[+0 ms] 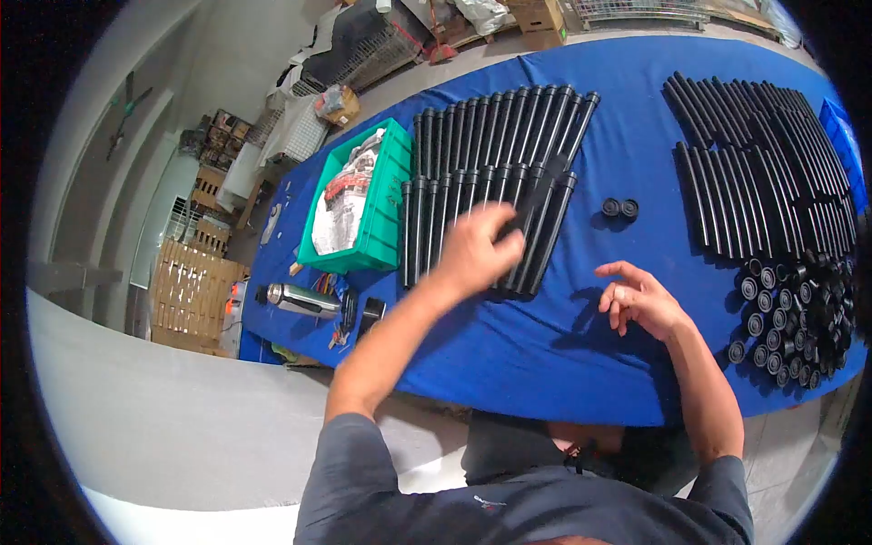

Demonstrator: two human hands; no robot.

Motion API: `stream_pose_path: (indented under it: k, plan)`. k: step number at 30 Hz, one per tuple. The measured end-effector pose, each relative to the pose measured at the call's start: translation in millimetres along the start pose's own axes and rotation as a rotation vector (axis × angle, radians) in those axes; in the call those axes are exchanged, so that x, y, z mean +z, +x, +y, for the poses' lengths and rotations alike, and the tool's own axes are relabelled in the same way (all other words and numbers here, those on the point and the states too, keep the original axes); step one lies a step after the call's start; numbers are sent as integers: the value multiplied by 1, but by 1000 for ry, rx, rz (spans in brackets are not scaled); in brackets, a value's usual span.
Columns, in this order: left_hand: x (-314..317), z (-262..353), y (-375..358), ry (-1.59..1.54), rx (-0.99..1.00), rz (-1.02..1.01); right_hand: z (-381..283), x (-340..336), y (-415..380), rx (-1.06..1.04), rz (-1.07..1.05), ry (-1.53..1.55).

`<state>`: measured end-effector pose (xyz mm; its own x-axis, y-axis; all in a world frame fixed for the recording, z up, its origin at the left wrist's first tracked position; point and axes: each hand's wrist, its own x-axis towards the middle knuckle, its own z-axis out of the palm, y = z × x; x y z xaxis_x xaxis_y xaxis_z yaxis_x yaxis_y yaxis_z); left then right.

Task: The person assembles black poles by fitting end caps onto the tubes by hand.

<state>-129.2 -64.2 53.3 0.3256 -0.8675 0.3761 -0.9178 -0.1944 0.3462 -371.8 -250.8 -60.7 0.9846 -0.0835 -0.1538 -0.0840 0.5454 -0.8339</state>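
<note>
Black capped tubes lie in two rows, glossy, long axes toward 12 to 1 o'clock, capped ends far. Over the near row, left hand adjoins a blurred dark tube angled to 1 o'clock; cannot tell whether it is gripped. Right hand: fingers apart, half curled, over bare blue cloth; two caps at its 12. Green crate bounds the rows at 9, table edge at 6.

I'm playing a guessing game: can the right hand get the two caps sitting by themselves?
Probably yes. The right hand looks empty, and the two caps sit just beyond it on the blue cloth, with nothing seen between.
</note>
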Motion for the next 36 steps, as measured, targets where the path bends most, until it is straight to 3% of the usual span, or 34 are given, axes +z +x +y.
stream_pose_path:
  k: [4, 7, 12, 21, 29, 36]
  plan:
    - [-19, -114, 95, 312, -167, 214, 2, -3, 4, 46, -8, -2]
    - [-22, -190, 146, 496, -335, 178, 2, -8, 7, 75, 16, 59]
    - [-12, -243, 177, 544, -562, 50, -1, -9, 10, 95, 24, 84]
    - [17, -281, 182, 600, -717, -54, 4, -15, 10, 101, 27, 143]
    - [30, -293, 169, 657, -637, -72, 4, -14, 10, 103, 31, 147]
    - [27, -273, 174, 654, -737, -76, 5, -14, 12, 102, 51, 146]
